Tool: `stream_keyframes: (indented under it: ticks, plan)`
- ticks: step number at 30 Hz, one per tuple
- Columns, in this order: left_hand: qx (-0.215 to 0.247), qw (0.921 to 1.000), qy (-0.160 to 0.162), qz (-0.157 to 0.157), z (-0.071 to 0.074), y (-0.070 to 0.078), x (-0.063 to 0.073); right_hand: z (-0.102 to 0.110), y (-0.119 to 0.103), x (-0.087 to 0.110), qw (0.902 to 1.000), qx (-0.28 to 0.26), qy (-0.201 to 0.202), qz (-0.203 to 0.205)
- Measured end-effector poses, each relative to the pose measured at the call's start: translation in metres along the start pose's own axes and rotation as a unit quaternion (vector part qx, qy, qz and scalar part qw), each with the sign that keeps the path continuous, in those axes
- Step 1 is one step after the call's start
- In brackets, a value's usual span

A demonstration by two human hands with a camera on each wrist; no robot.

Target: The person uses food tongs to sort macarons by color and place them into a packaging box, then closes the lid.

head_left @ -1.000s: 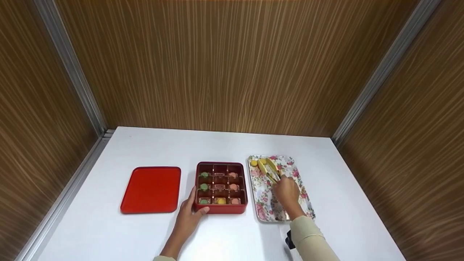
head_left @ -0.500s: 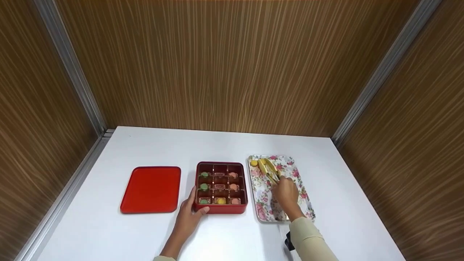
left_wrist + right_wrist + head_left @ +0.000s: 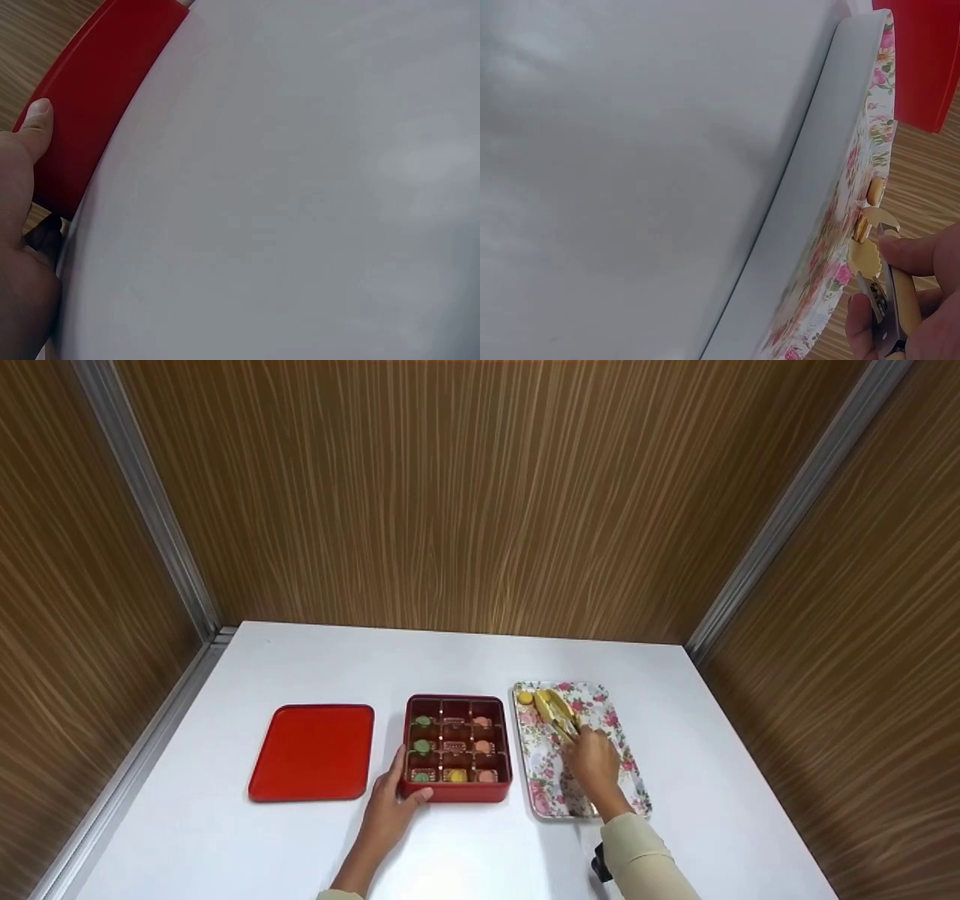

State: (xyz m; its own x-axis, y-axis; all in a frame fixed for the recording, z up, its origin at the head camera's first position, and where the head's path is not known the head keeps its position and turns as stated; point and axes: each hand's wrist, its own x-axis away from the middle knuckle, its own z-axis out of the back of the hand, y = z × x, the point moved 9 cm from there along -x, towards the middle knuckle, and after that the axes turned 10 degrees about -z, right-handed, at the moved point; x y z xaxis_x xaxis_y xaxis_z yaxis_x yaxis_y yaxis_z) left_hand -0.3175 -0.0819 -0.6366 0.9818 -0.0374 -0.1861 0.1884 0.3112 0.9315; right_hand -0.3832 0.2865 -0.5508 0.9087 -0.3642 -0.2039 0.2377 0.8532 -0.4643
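In the head view my left hand (image 3: 390, 806) holds the near left corner of a red box (image 3: 469, 793), its thumb on the front wall. The box has a divided insert with green macarons (image 3: 422, 746) on the left, pink macarons (image 3: 484, 747) on the right and a yellow macaron (image 3: 455, 775) in the front middle compartment. My right hand (image 3: 596, 761) grips yellow-headed tongs (image 3: 544, 708) over a floral tray (image 3: 540, 750). In the right wrist view the tong heads sit around a macaron (image 3: 861, 227), partly hidden. Another yellow macaron (image 3: 526, 697) lies by the tray's far left corner.
A flat red lid (image 3: 313, 751) lies left of the box on the white table (image 3: 457, 855). Wood-grain panels (image 3: 450, 510) stand behind and at both sides, with metal corner posts.
The right hand has squeezed the tongs, and their heads have come closer together around the yellow macaron on the tray. The left hand and the box have stayed put.
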Motion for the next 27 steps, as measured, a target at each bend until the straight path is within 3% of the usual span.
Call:
stream_keyframes:
  ticks: [21,27]
  plan:
    - [0.018,0.9998,-0.003,-0.009,-0.001,0.002,-0.003,0.025,-0.002,0.014,0.9996,-0.020,0.019,0.011]
    - [0.010,0.9999,-0.006,-0.006,0.000,0.002,-0.002,0.038,-0.011,0.020,0.9985,-0.025,0.037,0.033]
